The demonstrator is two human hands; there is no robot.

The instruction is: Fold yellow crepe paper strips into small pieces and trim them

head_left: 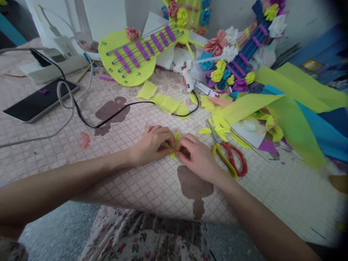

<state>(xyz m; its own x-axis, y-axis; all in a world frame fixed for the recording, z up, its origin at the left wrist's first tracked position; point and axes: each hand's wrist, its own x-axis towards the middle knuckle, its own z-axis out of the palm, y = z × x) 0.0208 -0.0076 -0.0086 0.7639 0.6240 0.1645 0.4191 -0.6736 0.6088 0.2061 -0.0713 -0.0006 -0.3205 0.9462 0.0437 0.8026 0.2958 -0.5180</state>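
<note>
Between my two hands is a small piece of yellow crepe paper (176,137), close above the patterned tablecloth. My left hand (157,142) is closed on its left side, fingertips pinched together. From the right, my right hand (194,154) pinches the same piece between thumb and forefinger. The fingers hide much of the paper's shape. Beyond my hands lie several cut yellow paper squares (165,102) in a row. Scissors with red and yellow handles (233,157) rest just right of my right hand, their blades on yellow scraps (220,125).
A white glue gun (187,74) stands at the back, its black cord (114,115) crossing the cloth. Behind are a yellow paper guitar (130,59) and a blue one (248,58) with paper flowers. A phone (38,99) lies left; crepe strips (296,119) pile up right.
</note>
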